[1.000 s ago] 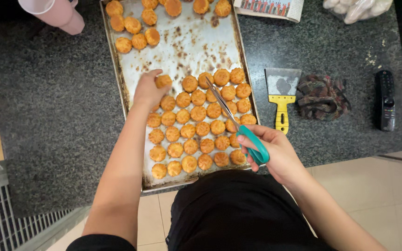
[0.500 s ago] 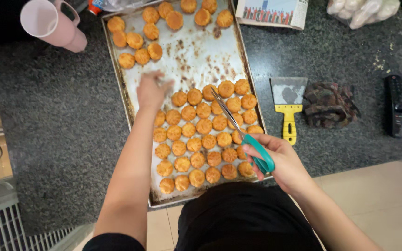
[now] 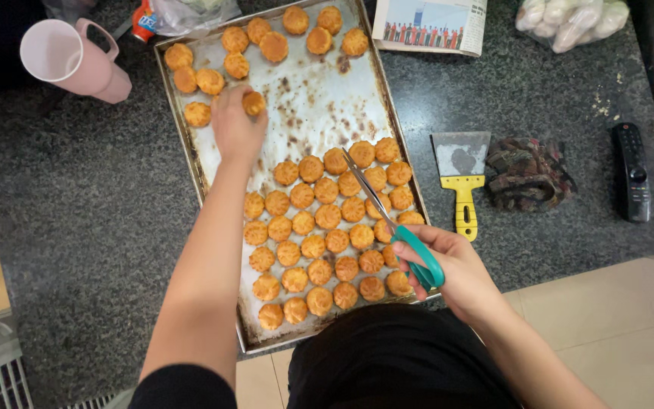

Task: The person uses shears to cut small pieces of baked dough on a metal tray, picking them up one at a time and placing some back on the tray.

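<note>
The left hand (image 3: 235, 129) pinches a small round golden-brown pastry (image 3: 253, 102) above the worn metal baking tray (image 3: 319, 106), while the right hand (image 3: 448, 269) grips teal-handled scissors (image 3: 387, 220), blades resting over the nearer pastry cluster (image 3: 327, 227).

Pink mug (image 3: 70, 60), yellow-handled scraper (image 3: 461, 178), crumpled cloth (image 3: 527, 174), black remote (image 3: 633, 173).

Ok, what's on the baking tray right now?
Baking tray: round golden pastries, some at the far end. Left hand holds one there; scissors in right hand. Pastries under the hands are hidden.
</note>
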